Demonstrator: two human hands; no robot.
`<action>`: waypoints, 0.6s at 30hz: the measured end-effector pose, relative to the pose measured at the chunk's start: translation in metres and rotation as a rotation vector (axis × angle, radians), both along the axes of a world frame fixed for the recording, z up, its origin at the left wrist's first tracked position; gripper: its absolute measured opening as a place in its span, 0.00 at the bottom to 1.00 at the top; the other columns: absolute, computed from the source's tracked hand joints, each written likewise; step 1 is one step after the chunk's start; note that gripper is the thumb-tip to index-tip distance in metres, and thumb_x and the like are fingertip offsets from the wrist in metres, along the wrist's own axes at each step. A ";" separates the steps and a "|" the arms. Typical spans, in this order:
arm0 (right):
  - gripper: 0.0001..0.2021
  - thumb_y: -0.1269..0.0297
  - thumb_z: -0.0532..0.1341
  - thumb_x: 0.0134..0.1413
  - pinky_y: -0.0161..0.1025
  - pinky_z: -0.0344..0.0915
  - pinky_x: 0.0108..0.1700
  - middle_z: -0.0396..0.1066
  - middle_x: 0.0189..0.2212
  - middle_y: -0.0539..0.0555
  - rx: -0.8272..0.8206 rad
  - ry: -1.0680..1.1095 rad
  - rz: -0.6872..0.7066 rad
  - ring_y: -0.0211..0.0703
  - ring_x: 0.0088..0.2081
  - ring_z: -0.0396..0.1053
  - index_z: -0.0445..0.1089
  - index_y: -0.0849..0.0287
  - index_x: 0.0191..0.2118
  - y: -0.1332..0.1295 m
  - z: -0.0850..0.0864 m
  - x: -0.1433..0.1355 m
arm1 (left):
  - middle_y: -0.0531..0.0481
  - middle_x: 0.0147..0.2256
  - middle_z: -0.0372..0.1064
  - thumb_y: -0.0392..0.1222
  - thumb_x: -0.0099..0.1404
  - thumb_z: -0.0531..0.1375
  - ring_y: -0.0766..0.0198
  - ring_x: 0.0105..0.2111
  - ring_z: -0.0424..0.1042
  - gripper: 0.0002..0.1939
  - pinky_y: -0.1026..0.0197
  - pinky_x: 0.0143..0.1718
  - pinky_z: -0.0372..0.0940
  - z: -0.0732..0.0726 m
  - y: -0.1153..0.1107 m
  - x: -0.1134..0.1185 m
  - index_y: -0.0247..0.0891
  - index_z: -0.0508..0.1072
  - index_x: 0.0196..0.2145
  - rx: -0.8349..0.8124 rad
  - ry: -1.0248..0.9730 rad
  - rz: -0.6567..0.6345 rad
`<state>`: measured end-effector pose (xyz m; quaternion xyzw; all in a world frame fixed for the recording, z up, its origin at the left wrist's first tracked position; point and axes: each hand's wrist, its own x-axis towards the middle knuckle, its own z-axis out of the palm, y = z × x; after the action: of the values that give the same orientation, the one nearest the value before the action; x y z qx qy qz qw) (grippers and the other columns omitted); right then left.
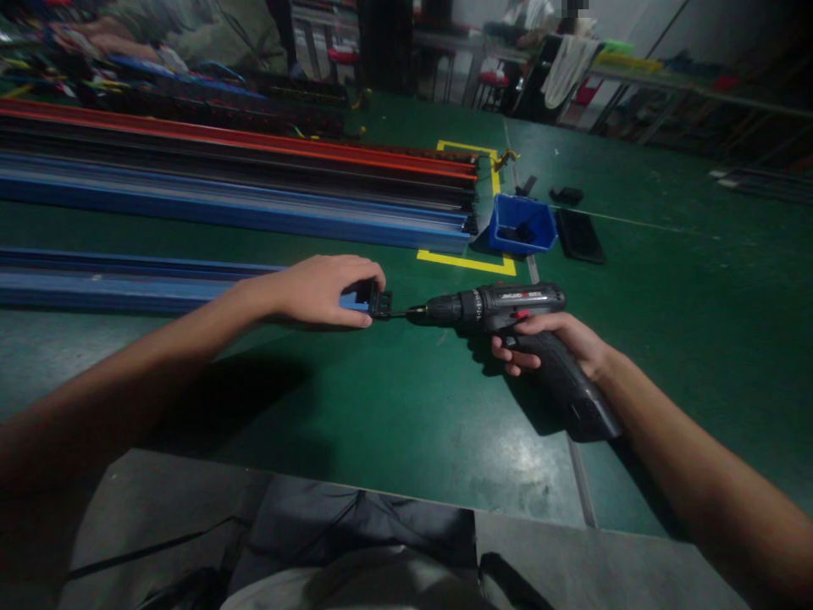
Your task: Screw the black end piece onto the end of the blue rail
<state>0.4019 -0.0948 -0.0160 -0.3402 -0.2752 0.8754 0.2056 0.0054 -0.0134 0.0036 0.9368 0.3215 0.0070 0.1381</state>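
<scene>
My left hand (330, 291) is wrapped over the right end of a long blue profile (114, 284) that lies on the green table. A black end cap (381, 304) sits at that end, between my thumb and fingers. In my right hand (559, 339) is a black cordless drill (514, 305), held by its grip and pointing left. Its thin bit reaches the end cap; whether it sits in a screw is too small to tell. My palm hides part of the profile's end.
Several blue profiles (254, 203) and red ones (267, 140) lie behind. A blue bin (524, 229) with dark parts stands beyond the drill, beside a black flat object (581, 235). Yellow tape (470, 263) marks the green table (412, 407). Another person's sleeve (235, 38) shows at the upper left.
</scene>
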 end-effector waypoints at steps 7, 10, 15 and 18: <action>0.12 0.68 0.62 0.61 0.40 0.76 0.41 0.75 0.35 0.59 -0.015 0.023 0.004 0.34 0.24 0.69 0.75 0.72 0.45 0.000 -0.001 0.001 | 0.45 0.51 0.73 0.62 0.64 0.61 0.52 0.49 0.73 0.27 0.56 0.47 0.64 -0.001 0.000 -0.001 0.43 0.70 0.54 0.006 -0.009 -0.007; 0.12 0.68 0.62 0.61 0.39 0.76 0.41 0.76 0.35 0.60 -0.019 0.028 0.001 0.34 0.24 0.70 0.75 0.73 0.45 0.000 -0.001 0.001 | 0.45 0.51 0.73 0.61 0.64 0.61 0.52 0.49 0.73 0.27 0.56 0.48 0.64 -0.001 0.000 0.000 0.43 0.71 0.53 0.004 -0.013 -0.004; 0.11 0.68 0.62 0.62 0.39 0.76 0.41 0.76 0.36 0.60 -0.017 0.025 0.000 0.33 0.25 0.70 0.74 0.72 0.46 0.000 -0.001 0.001 | 0.45 0.51 0.72 0.62 0.64 0.62 0.52 0.49 0.73 0.27 0.56 0.48 0.64 -0.001 0.000 -0.001 0.43 0.70 0.54 0.004 -0.014 -0.015; 0.12 0.68 0.63 0.61 0.39 0.76 0.41 0.77 0.36 0.60 -0.018 0.030 0.000 0.34 0.25 0.70 0.75 0.72 0.46 0.000 -0.001 0.000 | 0.45 0.50 0.73 0.61 0.65 0.61 0.52 0.48 0.73 0.26 0.56 0.47 0.63 -0.001 0.000 -0.001 0.43 0.71 0.53 0.011 -0.016 -0.014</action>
<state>0.4022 -0.0952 -0.0169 -0.3286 -0.2644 0.8829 0.2066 0.0049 -0.0135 0.0023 0.9396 0.3138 0.0154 0.1355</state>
